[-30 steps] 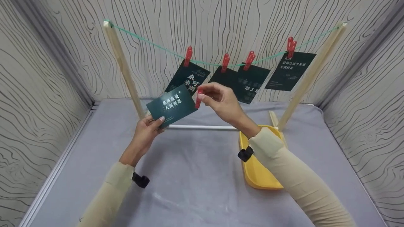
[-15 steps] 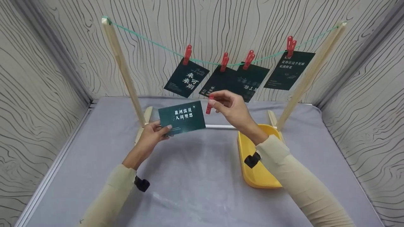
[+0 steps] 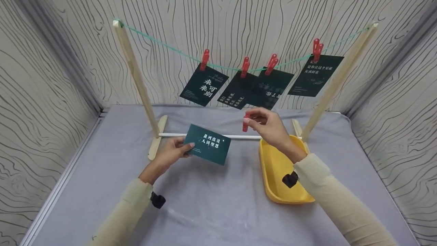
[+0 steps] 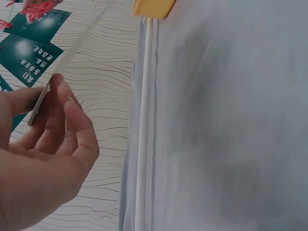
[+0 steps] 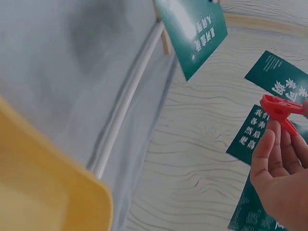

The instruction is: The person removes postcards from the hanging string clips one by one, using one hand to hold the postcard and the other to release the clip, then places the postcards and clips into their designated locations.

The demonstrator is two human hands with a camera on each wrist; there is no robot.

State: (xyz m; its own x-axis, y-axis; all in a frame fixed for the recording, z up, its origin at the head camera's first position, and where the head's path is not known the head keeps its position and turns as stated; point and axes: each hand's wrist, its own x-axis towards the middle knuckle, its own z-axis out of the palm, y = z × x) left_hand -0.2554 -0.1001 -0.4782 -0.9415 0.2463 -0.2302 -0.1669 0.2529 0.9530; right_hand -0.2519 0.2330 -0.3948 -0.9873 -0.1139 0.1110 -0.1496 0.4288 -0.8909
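Peg apart, upper right of card.
My left hand pinches the card, long axis sloping down rightward; my right hand, the peg.

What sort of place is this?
Probably a small staged work booth: pale walls with dark wood-grain lines on three sides, a flat grey cloth-covered surface, and wooden posts strung with thin green cord.

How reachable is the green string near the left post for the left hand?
Probably yes: in the head view, nothing visible blocks the left hand from the green string near the left post, though the hand is occupied, pinching a green card.
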